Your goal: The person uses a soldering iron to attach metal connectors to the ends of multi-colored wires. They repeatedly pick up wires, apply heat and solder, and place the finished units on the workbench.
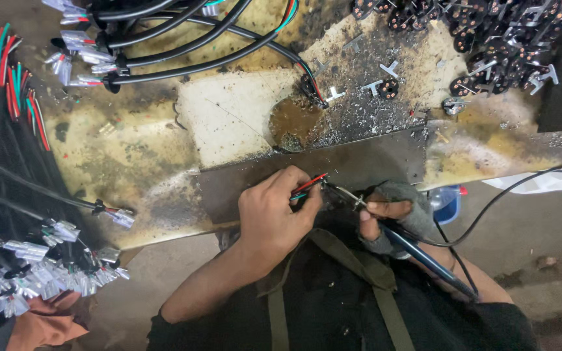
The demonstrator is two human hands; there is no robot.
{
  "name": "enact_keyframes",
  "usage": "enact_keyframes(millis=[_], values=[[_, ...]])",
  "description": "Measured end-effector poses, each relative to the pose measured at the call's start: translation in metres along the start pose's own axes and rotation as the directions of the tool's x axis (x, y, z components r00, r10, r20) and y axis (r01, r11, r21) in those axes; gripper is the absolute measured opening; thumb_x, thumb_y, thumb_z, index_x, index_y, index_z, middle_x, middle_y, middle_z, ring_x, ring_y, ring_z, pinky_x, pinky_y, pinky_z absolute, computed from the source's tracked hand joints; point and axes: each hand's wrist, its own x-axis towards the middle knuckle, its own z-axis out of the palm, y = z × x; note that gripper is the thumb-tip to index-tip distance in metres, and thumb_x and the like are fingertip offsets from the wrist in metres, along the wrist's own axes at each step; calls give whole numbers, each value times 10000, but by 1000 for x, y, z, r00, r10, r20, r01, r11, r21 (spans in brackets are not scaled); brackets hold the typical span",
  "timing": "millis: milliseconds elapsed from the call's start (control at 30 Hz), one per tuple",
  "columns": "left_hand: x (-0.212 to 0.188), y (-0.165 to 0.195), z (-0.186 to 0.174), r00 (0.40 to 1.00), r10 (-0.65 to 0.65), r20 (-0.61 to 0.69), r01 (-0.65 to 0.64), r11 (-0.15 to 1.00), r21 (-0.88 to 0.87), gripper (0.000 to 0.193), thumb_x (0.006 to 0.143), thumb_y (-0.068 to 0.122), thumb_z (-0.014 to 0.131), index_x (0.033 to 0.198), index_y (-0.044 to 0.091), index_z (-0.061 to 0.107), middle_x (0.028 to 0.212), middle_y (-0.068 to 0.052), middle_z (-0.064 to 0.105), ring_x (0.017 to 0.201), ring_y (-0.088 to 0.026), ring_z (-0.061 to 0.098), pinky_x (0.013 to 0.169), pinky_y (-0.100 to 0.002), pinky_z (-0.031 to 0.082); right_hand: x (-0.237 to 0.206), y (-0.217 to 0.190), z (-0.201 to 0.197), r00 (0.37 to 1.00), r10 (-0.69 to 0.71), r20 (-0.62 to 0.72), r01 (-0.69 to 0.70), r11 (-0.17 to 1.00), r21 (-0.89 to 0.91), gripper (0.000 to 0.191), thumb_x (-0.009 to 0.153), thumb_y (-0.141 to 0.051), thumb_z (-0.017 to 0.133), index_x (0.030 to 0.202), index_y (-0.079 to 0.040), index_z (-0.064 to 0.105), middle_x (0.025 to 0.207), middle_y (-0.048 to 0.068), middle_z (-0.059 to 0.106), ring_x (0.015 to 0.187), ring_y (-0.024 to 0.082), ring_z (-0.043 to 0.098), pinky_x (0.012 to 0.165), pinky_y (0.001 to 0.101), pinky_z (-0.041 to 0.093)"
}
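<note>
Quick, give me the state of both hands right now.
Left hand: closed, pinching a bundle of red, green and black wires.
Right hand: closed around a soldering iron, tip at the wire ends.

Premises: small electrical assembly workshop. Evidence: scorched, solder-spattered work board (229,123) above the left hand (271,218); bundled black cables with clear connectors (47,270) to its left; heaped black plug parts with metal pins (489,45) beyond the right hand (395,218).
</note>
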Motion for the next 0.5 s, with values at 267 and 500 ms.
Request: enact_keyframes(millis=[267,500], values=[[2,0,0,1000,-6,-10,6,999,32,151,827,160,781,845,71,660,756,-90,687,593,-267,677,546,-377,516,29,-6,-21,835,488,253,-491,869,-56,305,879,-119,855,946,-116,558,814,20,604,745,101,561,685,270,469],[2,0,1,1000,1,-16,-1,1000,23,160,796,145,774,861,74,646,769,-93,671,631,-274,684,564,-382,521,44,-5,17,922,373,102,-387,899,204,418,943,-97,774,1134,-90,402,985,50,635,919,84,616,841,238,492]])
